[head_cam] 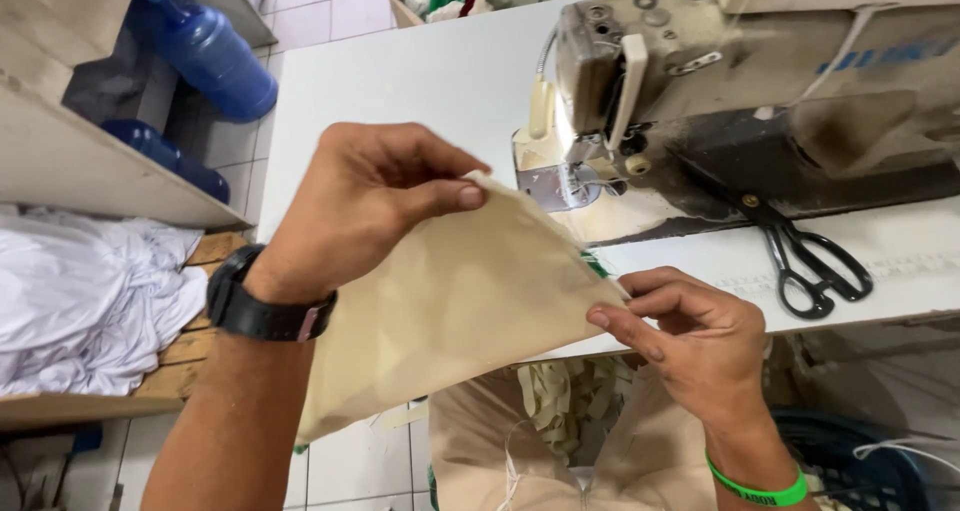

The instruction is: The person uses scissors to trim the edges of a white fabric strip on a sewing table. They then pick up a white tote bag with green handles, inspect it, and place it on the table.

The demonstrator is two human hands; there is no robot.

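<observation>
The left hand (365, 196) is pinching the cream cloth's (450, 311) top corner. The right hand (690, 336) is pinching its right edge, before the sewing machine (750, 91) on the bench (400, 81).

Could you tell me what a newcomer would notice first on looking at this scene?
Front and centre, the left hand and right hand pinch a cream fabric piece by its upper edge. Behind it, a worn sewing machine stands on the white table, with black scissors lying at right. White cloth is heaped on a wooden shelf at left.
</observation>
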